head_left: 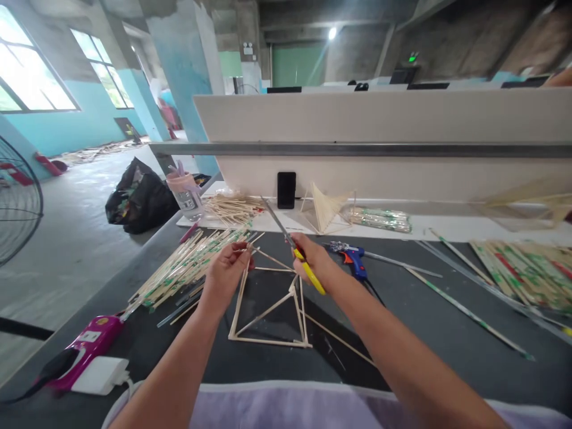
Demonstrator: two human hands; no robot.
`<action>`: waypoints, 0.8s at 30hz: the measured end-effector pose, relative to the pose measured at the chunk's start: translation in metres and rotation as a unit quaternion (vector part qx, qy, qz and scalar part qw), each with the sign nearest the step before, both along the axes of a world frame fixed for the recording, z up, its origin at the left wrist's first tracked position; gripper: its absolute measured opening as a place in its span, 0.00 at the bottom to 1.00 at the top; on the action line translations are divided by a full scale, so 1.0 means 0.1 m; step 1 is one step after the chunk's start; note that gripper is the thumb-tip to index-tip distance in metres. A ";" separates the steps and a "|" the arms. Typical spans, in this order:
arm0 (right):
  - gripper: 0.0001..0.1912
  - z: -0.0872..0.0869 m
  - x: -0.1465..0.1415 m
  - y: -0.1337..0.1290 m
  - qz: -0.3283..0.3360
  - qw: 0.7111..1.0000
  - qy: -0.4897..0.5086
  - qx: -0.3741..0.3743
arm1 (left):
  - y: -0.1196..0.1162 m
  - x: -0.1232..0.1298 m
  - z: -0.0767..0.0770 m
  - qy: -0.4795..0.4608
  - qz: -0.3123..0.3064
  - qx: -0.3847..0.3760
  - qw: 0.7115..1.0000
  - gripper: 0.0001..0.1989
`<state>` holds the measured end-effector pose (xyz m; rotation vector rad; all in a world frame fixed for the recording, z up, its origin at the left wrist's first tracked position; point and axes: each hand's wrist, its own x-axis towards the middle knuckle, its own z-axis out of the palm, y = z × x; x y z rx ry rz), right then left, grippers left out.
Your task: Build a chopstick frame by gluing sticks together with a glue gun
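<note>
A person's bare left hand (226,271) and right hand (315,259) work near the centre of the frame, over a dark grey surface (424,339). A stick frame (270,342) of thin pale wood stands between and below them, in the lower middle.

The left grip is a pinch: thumb and fingertips come together at the upper-left corner of the stick frame, so most of it extends below and to the right of that grip. The exact contact is hard to make out. The right grip is curled around a yellow-handled tool (309,273) with a long grey metal shaft, roughly where shaft and handle meet; the shaft projects beyond the fingers and the handle emerges below the palm.

The tool's long axis runs diagonally, its tip pointing to the upper left and its handle to the lower right. The stick frame has a four-sided outline, its near edge running left to right and its sides reaching up the picture; slanted sticks meet near its right side.

A blue glue gun (355,260) lies just right of the right hand, and a bundle of sticks (192,262) lies left of the left hand.
</note>
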<state>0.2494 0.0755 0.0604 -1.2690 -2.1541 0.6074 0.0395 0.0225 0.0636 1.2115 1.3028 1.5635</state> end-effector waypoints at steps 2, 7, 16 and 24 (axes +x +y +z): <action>0.32 -0.03 -0.04 0.05 0.063 0.997 -0.006 0.045 | 0.00 0.01 0.00 0.000 0.004 -0.013 1.000 0.17; 0.33 -0.19 0.04 0.15 0.150 0.984 -0.013 0.099 | 0.00 0.04 0.03 0.009 0.007 -0.032 0.999 0.16; 0.30 -0.29 0.10 0.20 0.185 0.978 -0.035 0.091 | 0.00 0.07 0.01 -0.002 0.034 -0.039 0.999 0.15; 0.30 -0.18 0.11 0.14 0.179 0.976 -0.062 0.105 | -0.13 0.05 0.03 0.005 0.017 -0.050 0.999 0.14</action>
